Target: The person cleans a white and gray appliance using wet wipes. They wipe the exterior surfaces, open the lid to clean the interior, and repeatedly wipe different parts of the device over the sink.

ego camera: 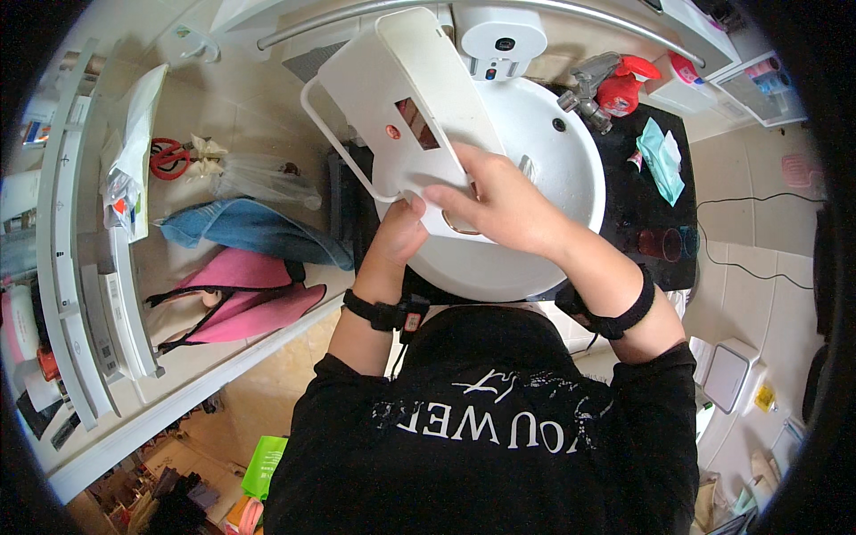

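Note:
Both hands hold a white plastic box-like holder (414,87) with a loop handle on its left side, tilted over a white washbasin (515,267). My left hand (401,231) grips its near lower edge, the thumb on the rim; its other fingers are hidden behind. My right hand (505,197) lies across its right side with the thumb on the near part. The holder has a rectangular opening, a small red oval mark and a metallic ring-like part by my right hand. Behind the basin, a white wall-mounted dispenser (503,40) hangs above it.
A faucet (588,110), a red spray bottle head (618,87), a teal packet (659,160) and a tinted cup (659,243) stand or lie on the black counter (622,214). At left hang a blue towel (247,231) and a pink cloth (247,294). A metal rail (481,5) crosses above.

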Tool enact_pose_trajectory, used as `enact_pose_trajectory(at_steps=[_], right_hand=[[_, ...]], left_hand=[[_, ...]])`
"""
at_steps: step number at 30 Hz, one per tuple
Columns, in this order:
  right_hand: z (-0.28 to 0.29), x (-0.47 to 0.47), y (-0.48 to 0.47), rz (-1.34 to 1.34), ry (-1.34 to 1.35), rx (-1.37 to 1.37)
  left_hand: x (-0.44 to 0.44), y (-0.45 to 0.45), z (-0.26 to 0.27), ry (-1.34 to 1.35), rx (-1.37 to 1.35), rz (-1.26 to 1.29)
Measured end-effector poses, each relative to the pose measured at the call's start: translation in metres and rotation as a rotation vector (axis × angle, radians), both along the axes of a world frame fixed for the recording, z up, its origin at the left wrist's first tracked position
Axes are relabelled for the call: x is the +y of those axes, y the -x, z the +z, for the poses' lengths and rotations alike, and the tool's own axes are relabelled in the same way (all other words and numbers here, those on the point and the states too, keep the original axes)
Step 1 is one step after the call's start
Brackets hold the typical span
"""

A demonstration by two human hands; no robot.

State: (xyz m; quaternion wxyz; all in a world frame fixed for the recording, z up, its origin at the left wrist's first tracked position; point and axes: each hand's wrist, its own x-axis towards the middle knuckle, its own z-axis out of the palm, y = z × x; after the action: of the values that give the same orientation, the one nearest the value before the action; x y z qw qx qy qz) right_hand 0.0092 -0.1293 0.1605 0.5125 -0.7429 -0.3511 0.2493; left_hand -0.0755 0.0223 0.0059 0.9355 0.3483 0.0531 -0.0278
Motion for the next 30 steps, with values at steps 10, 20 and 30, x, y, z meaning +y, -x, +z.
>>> enact_pose_trajectory(at_steps=[10,20,30], right_hand=[[-0.009,-0.045,-0.009,-0.084,0.042,-0.079],[-0.043,-0.079,0.002,-0.004,0.026,-0.274],[-0.06,-0.095,0.019,0.235,0.049,-0.69]], left_hand=[[0.014,0.01,-0.029,-0.747,0.168,-0.252],[0.057,0.026,0.03,-0.664,0.156,0.075],[0.057,0.017,0.131,-1.25,-0.078,-0.188]])
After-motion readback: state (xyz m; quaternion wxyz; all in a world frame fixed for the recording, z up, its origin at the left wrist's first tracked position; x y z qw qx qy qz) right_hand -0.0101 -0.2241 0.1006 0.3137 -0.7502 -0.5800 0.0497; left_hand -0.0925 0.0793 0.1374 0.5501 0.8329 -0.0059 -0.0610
